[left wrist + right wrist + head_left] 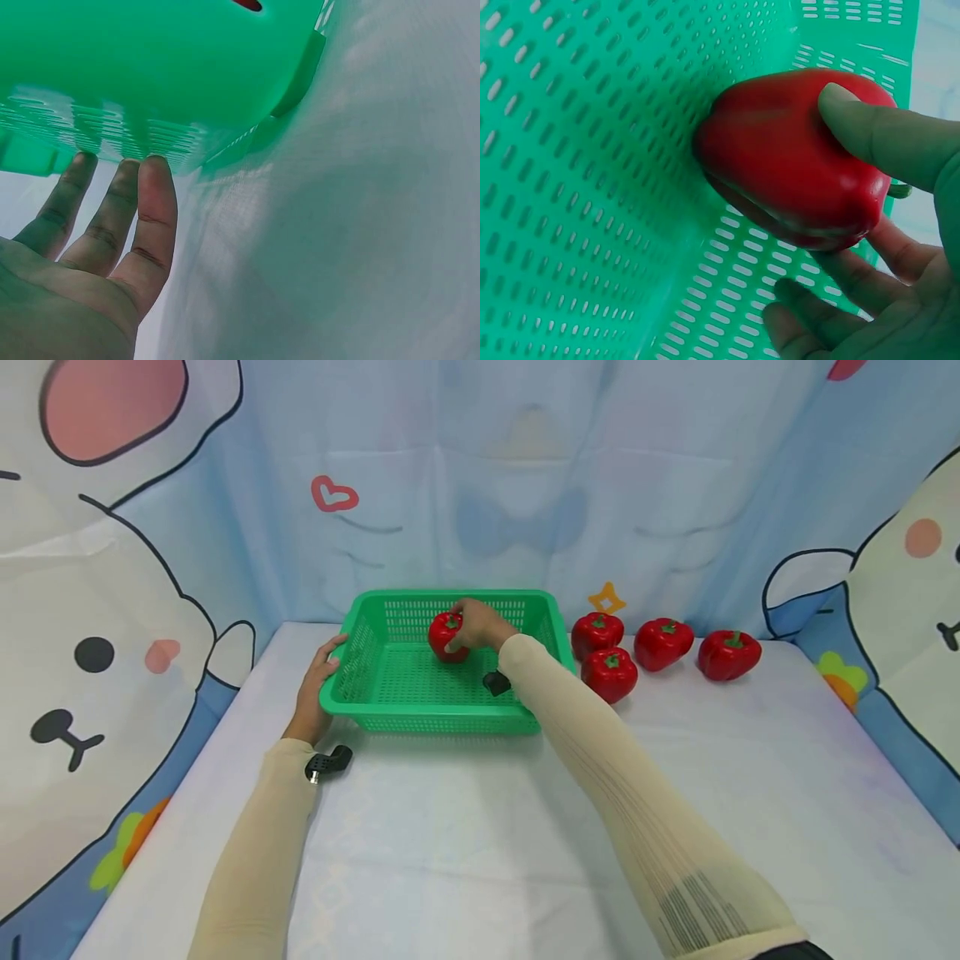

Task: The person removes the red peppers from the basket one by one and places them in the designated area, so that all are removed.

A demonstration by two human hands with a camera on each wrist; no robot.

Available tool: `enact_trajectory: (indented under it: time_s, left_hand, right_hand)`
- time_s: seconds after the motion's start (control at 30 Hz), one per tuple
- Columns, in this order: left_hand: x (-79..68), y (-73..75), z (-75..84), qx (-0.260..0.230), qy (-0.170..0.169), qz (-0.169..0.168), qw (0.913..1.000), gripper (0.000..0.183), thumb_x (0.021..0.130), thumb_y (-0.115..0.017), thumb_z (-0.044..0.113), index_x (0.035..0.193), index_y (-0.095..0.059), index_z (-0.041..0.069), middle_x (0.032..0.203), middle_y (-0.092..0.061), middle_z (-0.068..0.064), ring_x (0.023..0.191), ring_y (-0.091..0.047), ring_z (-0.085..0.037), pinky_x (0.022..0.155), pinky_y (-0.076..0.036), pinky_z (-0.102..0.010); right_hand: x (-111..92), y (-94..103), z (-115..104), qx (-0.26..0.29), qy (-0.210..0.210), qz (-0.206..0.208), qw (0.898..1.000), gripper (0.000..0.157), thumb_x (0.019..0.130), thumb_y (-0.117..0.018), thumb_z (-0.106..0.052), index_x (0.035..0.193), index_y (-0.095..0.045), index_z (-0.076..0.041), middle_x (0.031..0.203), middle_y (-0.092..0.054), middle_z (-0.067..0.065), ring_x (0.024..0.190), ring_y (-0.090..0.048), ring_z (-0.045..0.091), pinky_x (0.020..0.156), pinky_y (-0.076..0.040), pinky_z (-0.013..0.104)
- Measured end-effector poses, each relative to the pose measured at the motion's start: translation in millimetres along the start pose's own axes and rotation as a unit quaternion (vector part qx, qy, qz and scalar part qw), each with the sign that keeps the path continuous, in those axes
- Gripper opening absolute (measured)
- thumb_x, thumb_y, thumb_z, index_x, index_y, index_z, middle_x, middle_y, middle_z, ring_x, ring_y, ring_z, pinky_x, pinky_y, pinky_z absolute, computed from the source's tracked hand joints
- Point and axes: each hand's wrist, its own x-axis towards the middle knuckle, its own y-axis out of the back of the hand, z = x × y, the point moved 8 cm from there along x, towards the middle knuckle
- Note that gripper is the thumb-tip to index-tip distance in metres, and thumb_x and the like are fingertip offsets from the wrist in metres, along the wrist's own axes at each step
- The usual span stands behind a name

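A red bell pepper with a short green stem is in my right hand, over the inside of the green plastic basket. The right wrist view shows the thumb on one side of the pepper and fingers under the other. Its blunt end points toward the slotted floor and wall. At the basket's left side is my left hand. In the left wrist view, three nearly straight fingers reach up to the slotted outer wall, fingertips right at it.
Several more red bell peppers lie right of the basket on the white tablecloth. A blue curtain with cartoon prints hangs behind the table and along both sides. Small black cameras are strapped at the wrists.
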Motion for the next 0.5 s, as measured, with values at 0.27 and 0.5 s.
enact_trajectory:
  time_s: [0.27,0.5]
  left_hand:
    - [-2.1,0.0,2.3,0.016,0.004,-0.002,0.9999,0.049,0.108,-0.025,0.034,0.157,-0.023,0.026,0.160,-0.023,-0.008,0.122,-0.043,-0.021,0.091,-0.043,-0.021]
    - [-10.7,-6.2,21.3,0.018,0.000,-0.012,0.9998,0.050,0.108,-0.024,0.029,0.157,-0.022,0.019,0.158,-0.025,-0.014,0.116,-0.047,-0.024,0.089,-0.046,-0.024]
  right_hand:
    - [-12.9,14.5,-6.3,0.074,0.054,0.022,0.996,0.071,0.089,-0.073,-0.019,0.147,-0.035,-0.005,0.146,-0.043,0.016,0.130,-0.047,0.032,0.098,-0.051,0.043]
    - [-43.0,53.5,-9.9,0.119,0.125,0.067,0.983,0.069,0.086,-0.076,-0.028,0.143,-0.042,-0.009,0.141,-0.047,0.013,0.124,-0.049,0.028,0.092,-0.054,0.044]
